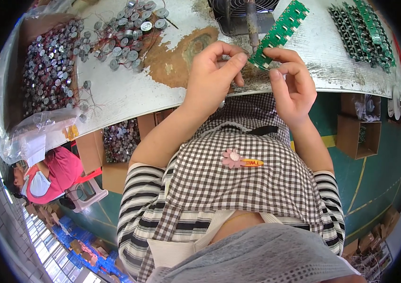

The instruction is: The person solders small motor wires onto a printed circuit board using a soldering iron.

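A long green circuit board strip [280,29] slants over the table's front part, its near end between the fingers of my right hand [297,85]. That hand is closed on the board's near corner, thumb below and fingertips on its edge. Just left of this end, my left hand [214,75] has thumb and index finger pressed together. Whatever lies in that pinch, if anything, is too small to make out. A stained metal rod [253,28] ends beside the board's left edge, close to my left fingertips.
Small round silver parts with red wires lie in a pile [132,33] and fill a plastic-lined box [14,85] at left. A black fan [231,21] stands at the back. More green boards [365,35] are stacked at right. Below the table are cardboard boxes [358,137]; a seated person [61,172] is at left.
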